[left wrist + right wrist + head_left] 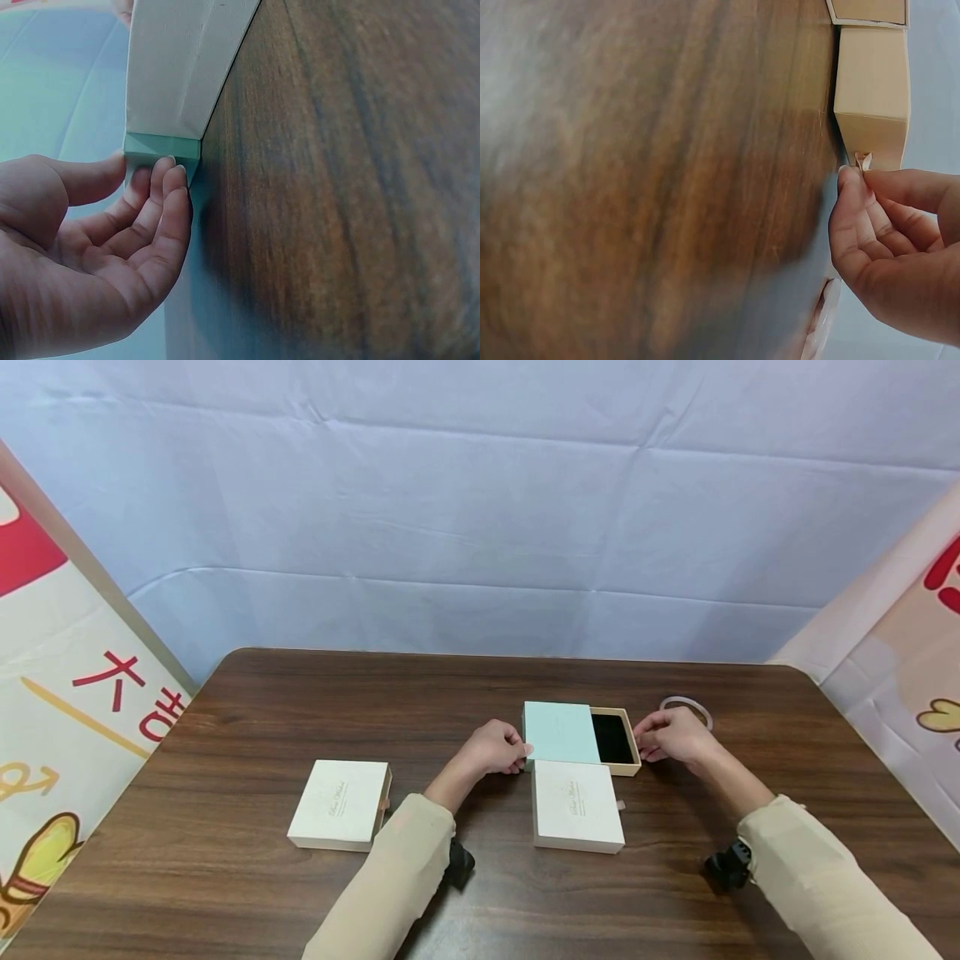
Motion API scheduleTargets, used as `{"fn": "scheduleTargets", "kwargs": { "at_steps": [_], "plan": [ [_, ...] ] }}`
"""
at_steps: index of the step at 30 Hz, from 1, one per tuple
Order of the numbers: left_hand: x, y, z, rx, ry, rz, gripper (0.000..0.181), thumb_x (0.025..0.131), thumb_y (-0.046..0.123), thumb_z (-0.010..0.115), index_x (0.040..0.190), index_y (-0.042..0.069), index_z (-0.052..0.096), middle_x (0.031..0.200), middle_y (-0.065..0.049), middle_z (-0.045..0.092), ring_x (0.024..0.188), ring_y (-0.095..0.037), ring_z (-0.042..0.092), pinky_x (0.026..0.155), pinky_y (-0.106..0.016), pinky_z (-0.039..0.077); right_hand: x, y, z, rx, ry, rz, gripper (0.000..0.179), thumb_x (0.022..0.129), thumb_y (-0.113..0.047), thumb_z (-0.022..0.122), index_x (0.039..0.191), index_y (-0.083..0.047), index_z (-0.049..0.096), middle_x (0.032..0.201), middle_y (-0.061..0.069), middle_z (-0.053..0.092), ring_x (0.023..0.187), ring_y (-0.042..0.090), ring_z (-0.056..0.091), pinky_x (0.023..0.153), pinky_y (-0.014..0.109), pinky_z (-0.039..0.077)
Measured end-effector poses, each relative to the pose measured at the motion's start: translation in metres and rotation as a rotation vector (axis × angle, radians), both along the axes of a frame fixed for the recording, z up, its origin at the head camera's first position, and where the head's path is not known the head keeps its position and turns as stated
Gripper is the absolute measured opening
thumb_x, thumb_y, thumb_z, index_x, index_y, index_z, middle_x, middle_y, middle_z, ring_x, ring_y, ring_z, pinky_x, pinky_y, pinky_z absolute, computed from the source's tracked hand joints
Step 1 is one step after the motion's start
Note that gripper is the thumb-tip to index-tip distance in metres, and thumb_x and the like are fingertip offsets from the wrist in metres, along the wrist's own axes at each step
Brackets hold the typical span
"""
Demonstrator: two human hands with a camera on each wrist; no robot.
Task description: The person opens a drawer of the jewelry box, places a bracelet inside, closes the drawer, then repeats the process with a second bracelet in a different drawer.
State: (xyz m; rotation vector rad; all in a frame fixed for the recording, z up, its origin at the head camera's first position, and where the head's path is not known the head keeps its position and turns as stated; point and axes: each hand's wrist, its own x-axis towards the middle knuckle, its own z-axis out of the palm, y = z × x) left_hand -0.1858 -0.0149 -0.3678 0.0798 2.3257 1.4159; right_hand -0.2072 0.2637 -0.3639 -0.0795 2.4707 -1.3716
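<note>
A mint green sliding box [561, 732] lies at the right of the table, its cream drawer [634, 760] pulled partly out to the right with a black lining [611, 739] showing. My left hand [496, 747] holds the box's left end, thumb at its top edge and fingers curled against the side. In the right wrist view, thumb and index finger of my right hand [900, 232] pinch a small ribbon tab [863, 162] on the drawer's end. Directly in front of the mint box sits a white box [577, 806] with gold lettering and a ribbon tab on its right.
Another white box [341, 805] with lettering lies to the left, near my left forearm. Behind my right hand is a pale ring-shaped object [688, 703], partly covered by that hand. A pale cloth [480, 527] hangs beyond the wooden table's [360, 693] far edge.
</note>
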Motion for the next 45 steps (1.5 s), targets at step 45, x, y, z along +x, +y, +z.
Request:
{"fn": "scheduleTargets", "kwargs": {
  "at_steps": [45],
  "plan": [
    [0.0004,0.0002,0.0023,0.008,-0.022,-0.005,0.021,0.09,0.012,0.059,0.076,-0.004,0.059,0.075,-0.01,0.06,0.069,-0.023,0.061,0.063,-0.031,0.05,0.0028,0.0069,0.0032,0.053,0.051,-0.018,0.014,0.087,0.01,0.049,0.094,0.02,0.056,0.072,0.01,0.061,0.061,0.019,0.06,0.058,0.033,0.052]
  ]
}}
